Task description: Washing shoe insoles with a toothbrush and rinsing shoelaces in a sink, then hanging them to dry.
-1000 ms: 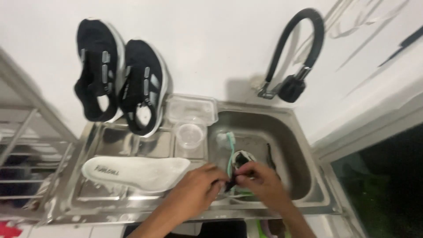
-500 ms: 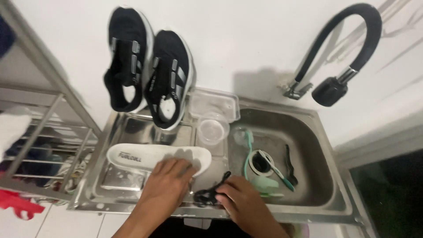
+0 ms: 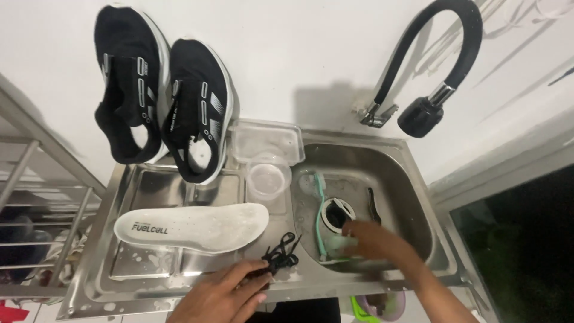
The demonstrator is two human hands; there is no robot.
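Note:
My left hand (image 3: 221, 296) lies at the sink's front edge, its fingertips closed on the end of a tangled black shoelace (image 3: 281, 252) on the steel drainboard (image 3: 152, 266). My right hand (image 3: 375, 240), blurred, reaches into the sink basin (image 3: 397, 179) and touches a pale green brush (image 3: 333, 246); whether it grips the brush is unclear. A green-handled toothbrush (image 3: 318, 209) lies beside the round drain strainer (image 3: 336, 213). A wet white insole (image 3: 191, 227) lies flat on the drainboard. A pair of black shoes (image 3: 164, 101) leans against the white wall.
A clear plastic tub (image 3: 266, 142) and a small round clear cup (image 3: 266, 179) stand between the shoes and the basin. A black gooseneck tap (image 3: 445, 36) arches over the basin. A thin black piece (image 3: 373, 206) lies in the basin. A metal rack (image 3: 36, 185) stands at the left.
My right hand let go of the black shoelace and moved right into the basin. My left hand left the insole and came down onto the lace.

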